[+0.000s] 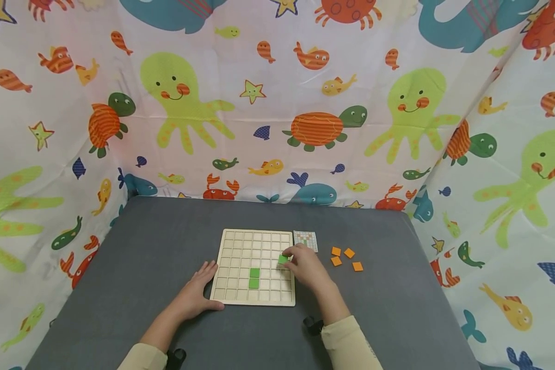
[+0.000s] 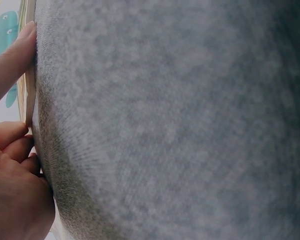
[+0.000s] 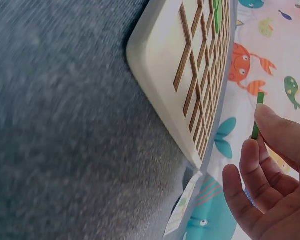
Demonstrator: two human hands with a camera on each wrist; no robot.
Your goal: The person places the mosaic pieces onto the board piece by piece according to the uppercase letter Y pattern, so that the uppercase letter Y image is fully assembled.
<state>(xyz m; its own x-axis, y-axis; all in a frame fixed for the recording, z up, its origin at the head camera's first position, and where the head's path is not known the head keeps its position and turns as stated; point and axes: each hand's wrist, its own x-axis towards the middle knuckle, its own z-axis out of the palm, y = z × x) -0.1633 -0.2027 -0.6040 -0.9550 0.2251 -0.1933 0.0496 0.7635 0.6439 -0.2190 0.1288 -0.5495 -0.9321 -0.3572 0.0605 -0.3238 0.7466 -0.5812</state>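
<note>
A square wooden grid board (image 1: 233, 267) lies on the dark grey table. The left hand (image 1: 194, 293) steadies its near left corner, with fingers along the left side and the thumb (image 2: 20, 50) against the near edge. Over the board's right part, the right hand (image 1: 309, 266) pinches a small green square tile (image 3: 258, 115) between thumb and fingertips. In the right wrist view this tile is held on edge, apart from the board. Two green tiles (image 1: 254, 278) sit in neighbouring cells of one column, near the board's lower middle.
A small card with a coloured grid pattern (image 1: 306, 239) lies at the board's far right corner, partly behind the right hand. Several orange square tiles (image 1: 336, 251) are scattered to the right. A patterned curtain (image 1: 259, 128) hangs behind the table (image 1: 166, 231).
</note>
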